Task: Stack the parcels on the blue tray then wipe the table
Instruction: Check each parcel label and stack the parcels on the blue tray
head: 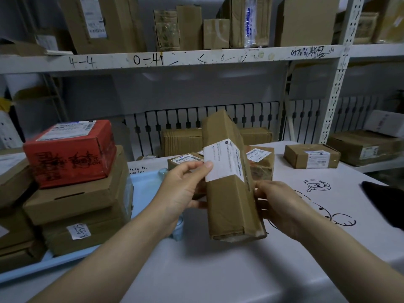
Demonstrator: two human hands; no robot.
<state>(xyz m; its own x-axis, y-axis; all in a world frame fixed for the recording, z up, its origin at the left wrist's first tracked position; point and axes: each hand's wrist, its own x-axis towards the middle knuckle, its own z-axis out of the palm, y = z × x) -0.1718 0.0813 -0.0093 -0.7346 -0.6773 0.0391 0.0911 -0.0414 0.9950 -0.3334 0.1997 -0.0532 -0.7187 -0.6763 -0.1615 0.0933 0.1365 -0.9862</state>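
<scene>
- Long box (229,182) held up over table (218,270), tilted, label facing cam.
- L hand (183,191) gripped on its left side, thumb on label; R hand (277,206) gripped on its right edge.
- Tray (144,182) at left w/ stacked boxes, red box (70,152) on top.
- 3 small boxes left on table behind, e.g. box (311,155).
- Dark cloth (387,202) at table's right edge.

A long brown parcel (229,182) with a white label is standing tilted just right of the blue tray (144,182), which is carrying stacked boxes (76,193).
</scene>
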